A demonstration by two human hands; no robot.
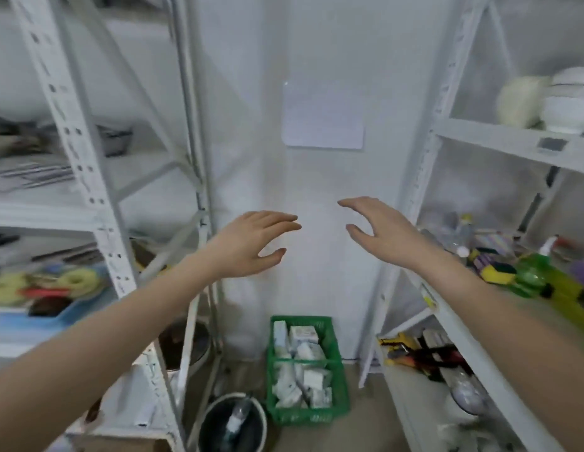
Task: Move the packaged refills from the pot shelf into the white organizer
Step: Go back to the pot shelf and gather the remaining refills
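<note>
My left hand (254,241) and my right hand (380,228) are both raised in front of the white wall, fingers spread, nothing in either. Far below them on the floor stands a green plastic crate (336,363) filled with several white packaged items (303,363). A metal pot (184,342) sits on the low shelf of the left rack, partly hidden behind the rack's post. No white organizer is recognisable in this blurred view.
White metal racks flank me: the left rack (98,203) holds yellow sponges in a blue tray (39,318), the right rack (499,138) holds bowls, green bottles and scrub pads. A dark bucket (233,422) stands on the floor. A paper sheet (323,115) hangs on the wall.
</note>
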